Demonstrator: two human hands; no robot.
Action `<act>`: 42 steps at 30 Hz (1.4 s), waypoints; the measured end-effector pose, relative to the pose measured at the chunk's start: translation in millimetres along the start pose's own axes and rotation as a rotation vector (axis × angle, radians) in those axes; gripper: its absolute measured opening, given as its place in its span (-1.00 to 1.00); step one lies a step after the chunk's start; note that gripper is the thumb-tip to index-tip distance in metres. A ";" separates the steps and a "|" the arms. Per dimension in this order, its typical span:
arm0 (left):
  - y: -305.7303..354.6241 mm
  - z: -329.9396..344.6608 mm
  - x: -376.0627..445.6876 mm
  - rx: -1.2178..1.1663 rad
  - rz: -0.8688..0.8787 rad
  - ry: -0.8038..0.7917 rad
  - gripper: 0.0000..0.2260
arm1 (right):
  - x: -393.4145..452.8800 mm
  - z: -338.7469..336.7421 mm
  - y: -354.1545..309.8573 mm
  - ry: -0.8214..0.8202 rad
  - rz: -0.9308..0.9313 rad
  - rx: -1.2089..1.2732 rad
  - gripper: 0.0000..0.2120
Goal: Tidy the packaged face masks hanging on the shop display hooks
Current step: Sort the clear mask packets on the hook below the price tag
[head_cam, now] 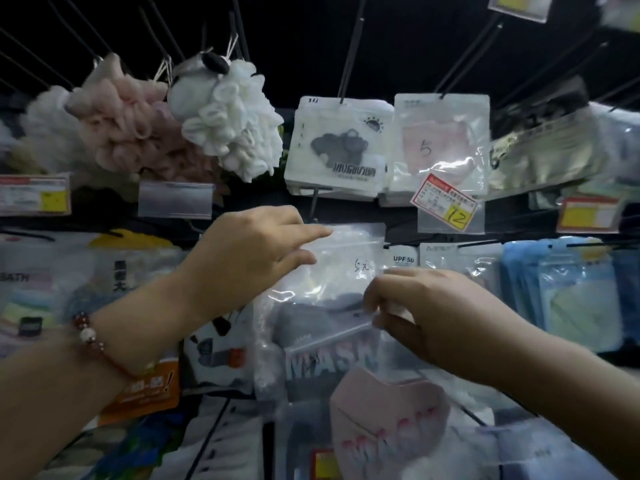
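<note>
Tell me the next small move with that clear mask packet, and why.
Probably lift the clear packet so its top edge meets the hook just above and slide it on. The left hand holds its top left corner, forefinger along the top edge, and the right hand pinches lower down at its right side. Whether its hole is already over the hook can't be told.

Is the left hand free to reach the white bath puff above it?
Probably not yet: the left hand pinches the clear mask packet. The way up to the puff looks open.
</note>
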State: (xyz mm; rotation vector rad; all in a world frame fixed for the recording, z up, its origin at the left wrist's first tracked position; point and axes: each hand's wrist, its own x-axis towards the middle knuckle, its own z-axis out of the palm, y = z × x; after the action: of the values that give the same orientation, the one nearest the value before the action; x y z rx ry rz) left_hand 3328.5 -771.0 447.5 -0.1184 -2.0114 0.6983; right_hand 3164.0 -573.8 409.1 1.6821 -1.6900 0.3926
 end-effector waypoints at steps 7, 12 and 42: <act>-28.2 15.4 10.9 0.206 0.065 0.055 -0.63 | 28.8 7.7 -2.0 0.005 -0.023 0.030 -0.95; -33.3 17.9 12.1 0.066 -0.063 0.005 -0.62 | 37.7 11.9 1.5 -0.011 -0.009 0.051 -0.95; -20.9 34.8 15.9 -0.254 -0.267 0.109 -0.76 | 55.9 22.0 -0.7 -0.057 0.043 0.115 -0.95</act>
State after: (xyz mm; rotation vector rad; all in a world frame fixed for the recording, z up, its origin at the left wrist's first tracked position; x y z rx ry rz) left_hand 3295.5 -797.6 457.8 -0.0351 -1.9568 0.2615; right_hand 3164.3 -630.0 430.4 1.7567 -1.7772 0.4738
